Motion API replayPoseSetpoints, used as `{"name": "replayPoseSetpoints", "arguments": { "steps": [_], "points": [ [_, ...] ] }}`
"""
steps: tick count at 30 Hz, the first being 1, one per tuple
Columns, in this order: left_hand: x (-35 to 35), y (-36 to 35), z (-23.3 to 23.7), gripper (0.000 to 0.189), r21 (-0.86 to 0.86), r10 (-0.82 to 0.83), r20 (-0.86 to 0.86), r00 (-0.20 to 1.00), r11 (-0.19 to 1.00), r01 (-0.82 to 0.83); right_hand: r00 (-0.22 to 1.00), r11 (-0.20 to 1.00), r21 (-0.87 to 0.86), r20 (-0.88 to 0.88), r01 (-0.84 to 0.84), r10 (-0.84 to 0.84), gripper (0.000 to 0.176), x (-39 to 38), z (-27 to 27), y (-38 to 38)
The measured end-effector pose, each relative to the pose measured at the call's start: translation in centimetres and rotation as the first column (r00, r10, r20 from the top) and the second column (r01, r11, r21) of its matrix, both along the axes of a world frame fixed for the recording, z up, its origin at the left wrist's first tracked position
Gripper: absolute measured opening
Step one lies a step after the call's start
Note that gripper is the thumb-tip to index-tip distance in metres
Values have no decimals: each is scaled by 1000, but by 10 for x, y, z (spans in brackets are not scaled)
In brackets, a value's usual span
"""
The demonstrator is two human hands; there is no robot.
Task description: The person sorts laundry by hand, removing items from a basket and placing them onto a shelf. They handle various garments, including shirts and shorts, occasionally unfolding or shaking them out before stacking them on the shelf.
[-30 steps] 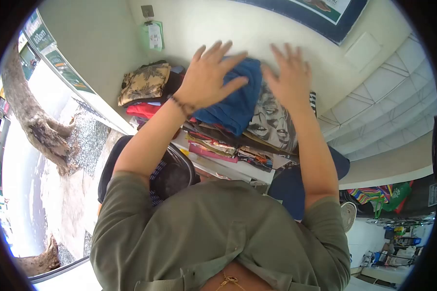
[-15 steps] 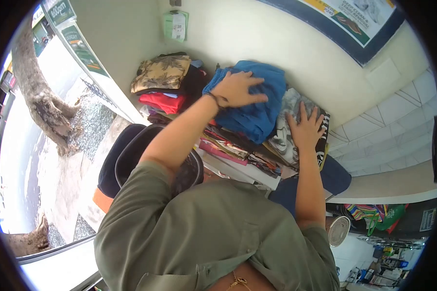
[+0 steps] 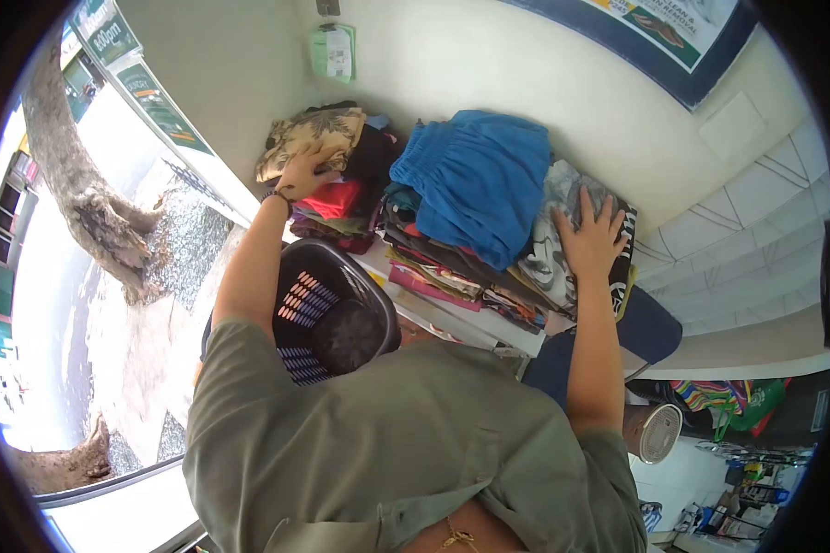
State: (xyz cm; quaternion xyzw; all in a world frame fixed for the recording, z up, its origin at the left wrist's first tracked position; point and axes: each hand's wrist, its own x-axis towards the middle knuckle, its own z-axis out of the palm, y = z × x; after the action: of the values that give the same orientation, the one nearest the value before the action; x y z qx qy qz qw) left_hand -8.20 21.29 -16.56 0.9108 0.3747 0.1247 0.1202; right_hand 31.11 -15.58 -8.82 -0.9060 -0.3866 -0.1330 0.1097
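Note:
Three stacks of folded clothes stand side by side against the wall. My left hand (image 3: 306, 175) touches the left stack, at the yellow patterned cloth (image 3: 327, 132) and the red cloth (image 3: 332, 199) under it; its fingers are partly spread. Blue shorts with a gathered waistband (image 3: 475, 175) top the middle stack, and neither hand touches them. On the right stack, my right hand (image 3: 590, 241) lies flat with fingers spread over a grey and white patterned cloth (image 3: 549, 263). A black and white cloth (image 3: 625, 244) shows beside it.
An empty dark plastic basket (image 3: 350, 323) stands below the left stack. A navy stool seat (image 3: 650, 327) and a round-topped container (image 3: 659, 433) are at the right. A framed poster (image 3: 673, 55) hangs above. Window glass and a tree trunk are at the left.
My left hand has moved left from the blue shorts to the left stack, leaving the shorts in full view. My right hand stays on the right stack. More of the basket's inside shows.

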Motion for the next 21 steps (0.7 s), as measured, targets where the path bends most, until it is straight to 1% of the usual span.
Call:
{"name": "replayPoseSetpoints", "arguments": {
  "steps": [1, 2, 3, 5, 8, 9, 10, 11, 12, 13, 14, 15, 16, 17, 18, 19, 20, 21],
  "points": [
    [2, 3, 5, 83, -73, 4, 49, 999, 997, 0, 1000, 1000, 0, -1, 0, 0, 76, 1, 0, 0],
    [1, 7, 11, 73, -126, -11, 46, 999, 992, 16, 1000, 1000, 0, -2, -1, 1, 76, 1, -2, 0],
    [-2, 7, 14, 71, -108, -38, -9, 999, 993, 36, 1000, 1000, 1, -2, -4, 4, 77, 2, -2, -1],
    [0, -10, 38, 67, -72, -87, -122, 989, 994, 78, 1000, 1000, -7, -6, 3, -3, 77, 0, -1, -1],
    [6, -13, 43, 60, 0, -43, -222, 974, 999, 44, 1000, 999, 37, 0, -15, 15, 74, 3, -4, 0],
    [4, -5, 35, 61, -26, -38, -177, 983, 999, 34, 1000, 998, 60, 1, -20, 20, 73, 4, -7, -1],
    [-1, 8, 21, 61, -51, -33, -130, 991, 998, 26, 990, 996, 80, -131, -44, 54, 69, 4, -1, 0],
    [1, 11, 23, 61, -76, -28, -84, 996, 997, 22, 961, 992, 106, -262, -63, 89, 67, 4, 14, 1],
    [-2, 14, 25, 59, -134, -27, -131, 991, 991, 9, 913, 987, 140, -388, -79, 128, 65, 1, 30, 1],
    [0, 15, 27, 57, -123, -43, -137, 990, 992, 26, 690, 885, 395, -569, -248, 447, 52, -19, 58, -5],
    [0, 17, 22, 55, -116, -54, -143, 988, 992, 37, 356, 694, 651, -598, -307, 718, 44, -51, 95, -16],
    [-2, 18, 18, 54, -115, -62, -153, 986, 992, 44, 165, 512, 756, -491, -407, 855, 41, -83, 131, -32],
    [-2, 21, 18, 52, -146, -63, -170, 983, 989, 38, -68, 299, 825, -374, -479, 925, 40, -105, 158, -49],
    [-4, 26, 10, 52, -137, -48, -101, 994, 990, 34, -312, 59, 871, -237, -489, 920, 40, -120, 175, -63],
    [-3, 32, -4, 52, -130, -37, -31, 999, 991, 33, -504, -130, 883, -132, -450, 853, 39, -129, 188, -76],
    [-4, 34, -14, 52, -126, -31, 38, 999, 991, 35, -605, -232, 883, -71, -407, 793, 38, -137, 195, -84],
    [-1, 26, -8, 53, -77, -9, -15, 1000, 997, 8, -656, -286, 882, -33, -373, 754, 38, -141, 198, -90],
    [1, 23, -15, 53, -58, -11, -25, 1000, 998, 9, -686, -319, 882, -6, -347, 728, 37, -143, 198, -92]
  ]
}}
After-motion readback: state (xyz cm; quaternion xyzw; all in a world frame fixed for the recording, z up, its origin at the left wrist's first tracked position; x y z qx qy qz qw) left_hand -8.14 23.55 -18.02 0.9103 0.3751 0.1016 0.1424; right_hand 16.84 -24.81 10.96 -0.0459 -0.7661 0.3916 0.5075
